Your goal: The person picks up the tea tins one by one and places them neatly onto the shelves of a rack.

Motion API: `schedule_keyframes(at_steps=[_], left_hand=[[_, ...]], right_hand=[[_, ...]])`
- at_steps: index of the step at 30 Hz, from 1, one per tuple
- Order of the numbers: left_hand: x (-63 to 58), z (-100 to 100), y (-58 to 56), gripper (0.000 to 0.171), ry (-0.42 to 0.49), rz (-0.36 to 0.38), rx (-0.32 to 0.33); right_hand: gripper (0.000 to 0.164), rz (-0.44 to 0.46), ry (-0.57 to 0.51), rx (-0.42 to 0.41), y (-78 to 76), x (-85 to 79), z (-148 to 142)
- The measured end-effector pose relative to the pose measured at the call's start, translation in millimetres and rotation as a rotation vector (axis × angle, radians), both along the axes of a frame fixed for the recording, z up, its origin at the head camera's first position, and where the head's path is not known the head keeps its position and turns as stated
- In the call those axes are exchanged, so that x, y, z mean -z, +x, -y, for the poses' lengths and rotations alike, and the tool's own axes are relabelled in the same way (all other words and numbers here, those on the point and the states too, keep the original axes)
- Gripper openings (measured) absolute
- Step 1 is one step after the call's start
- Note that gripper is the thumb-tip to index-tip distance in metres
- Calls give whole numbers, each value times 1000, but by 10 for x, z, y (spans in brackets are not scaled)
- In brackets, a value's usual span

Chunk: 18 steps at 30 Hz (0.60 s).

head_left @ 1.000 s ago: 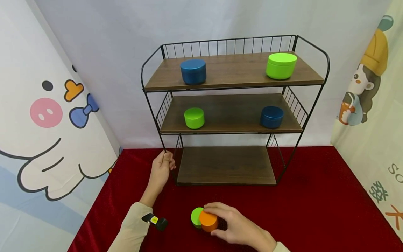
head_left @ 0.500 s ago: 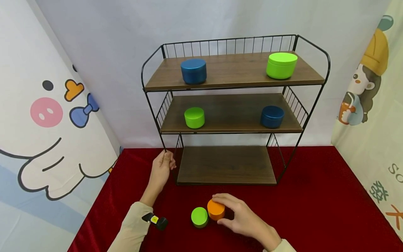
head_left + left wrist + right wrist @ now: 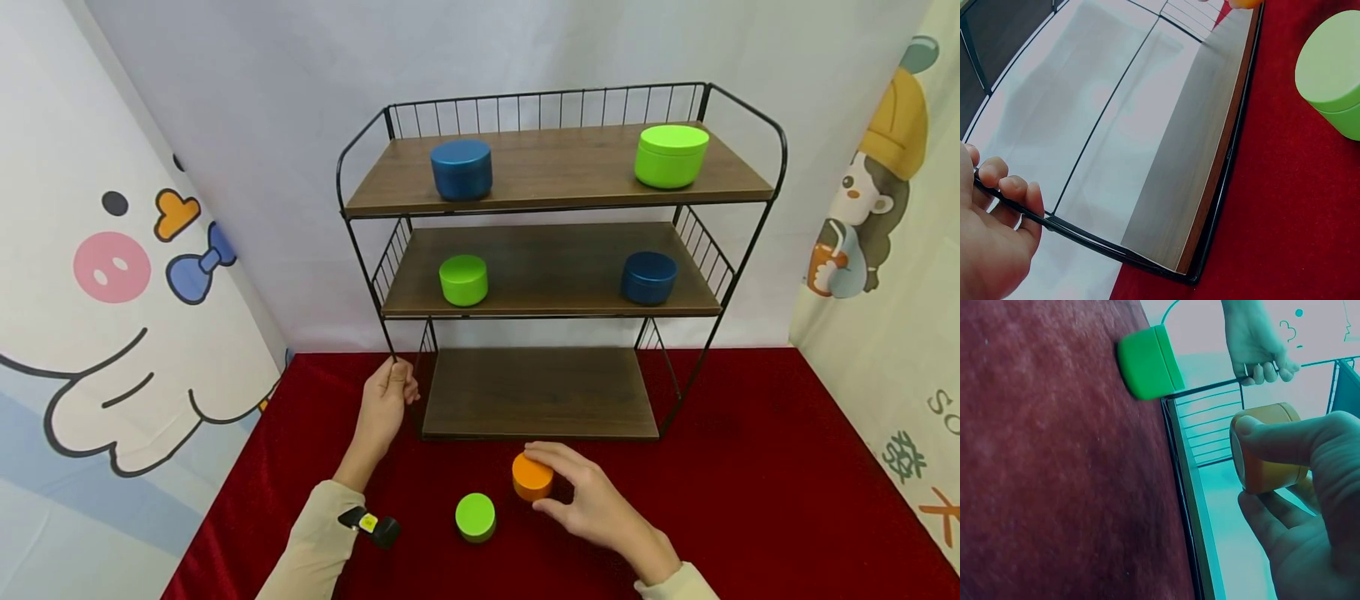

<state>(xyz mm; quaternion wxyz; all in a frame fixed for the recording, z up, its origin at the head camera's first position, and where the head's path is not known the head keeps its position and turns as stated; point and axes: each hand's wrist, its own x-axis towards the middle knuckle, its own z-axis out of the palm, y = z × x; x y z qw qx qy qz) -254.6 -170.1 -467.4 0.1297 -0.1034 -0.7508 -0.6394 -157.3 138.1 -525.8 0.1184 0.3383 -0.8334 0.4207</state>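
Note:
A small round orange tin [image 3: 531, 482] is pinched between the thumb and fingers of my right hand [image 3: 592, 498], in front of the rack's bottom board [image 3: 540, 396]. In the right wrist view the thumb presses one side of the orange tin [image 3: 1266, 465] and fingers support the other, with its pale base showing. My left hand [image 3: 384, 398] grips the black wire side frame of the rack low on its left; in the left wrist view its fingers [image 3: 1013, 187] curl round the bar. A lidded green tin [image 3: 476, 517] stands on the red cloth between my forearms.
The rack has three wooden boards. Its top board [image 3: 562, 162] carries a blue tin [image 3: 461, 172] and a green tin [image 3: 670, 160]; the middle board [image 3: 555, 258] carries a green tin [image 3: 462, 283] and a blue tin [image 3: 648, 281]. Red cloth [image 3: 780, 483] covers the table; printed curtains hang around.
My right hand has carried the orange tin away from beside the green tin, to the right and toward the rack. The left hand keeps its grip on the frame, unmoved.

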Motion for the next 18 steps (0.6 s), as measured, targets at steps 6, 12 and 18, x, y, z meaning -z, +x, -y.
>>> schedule_keyframes(at_steps=[6, 12, 18], left_hand=[[-2, 1, 0, 37, -7, -3, -5], [4, -2, -2, 37, -4, -16, -7], [-1, -4, -4, 37, -6, -6, -10]], right_hand=[[67, -8, -7, 36, -45, 1, -49], [68, 22, -29, 65, -93, 9, -90], [67, 63, -55, 120, -164, 35, -154]])
